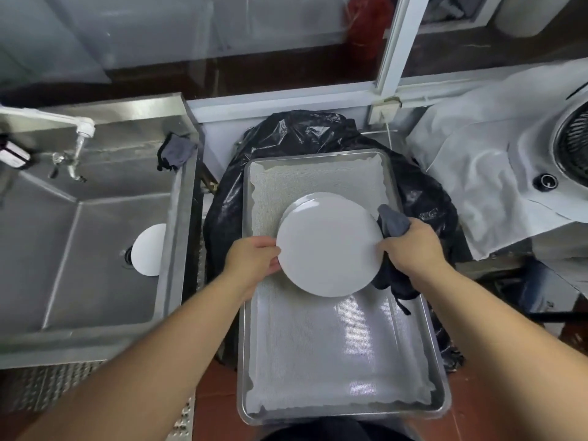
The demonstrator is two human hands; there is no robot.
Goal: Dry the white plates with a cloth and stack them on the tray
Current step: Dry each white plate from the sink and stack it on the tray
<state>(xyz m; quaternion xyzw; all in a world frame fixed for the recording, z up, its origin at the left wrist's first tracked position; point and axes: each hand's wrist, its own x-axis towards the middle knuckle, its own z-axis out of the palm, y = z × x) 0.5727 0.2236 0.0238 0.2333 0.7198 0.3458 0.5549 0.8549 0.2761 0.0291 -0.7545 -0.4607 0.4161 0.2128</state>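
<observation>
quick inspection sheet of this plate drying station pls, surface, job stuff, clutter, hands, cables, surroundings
surface: metal tray lined with mesh matting, sitting on a black plastic bag.
job's things: white plate held over the tray above a plate stack; grey cloth at its right edge; another plate in the sink.
clutter: dark cloth on the sink rim.
hands: left hand grips the plate's left edge; right hand holds the cloth against the right edge.
cables: nothing seen.
surroundings: steel sink with tap on the left; white cloth-covered appliance on the right; red-brown floor tiles.
</observation>
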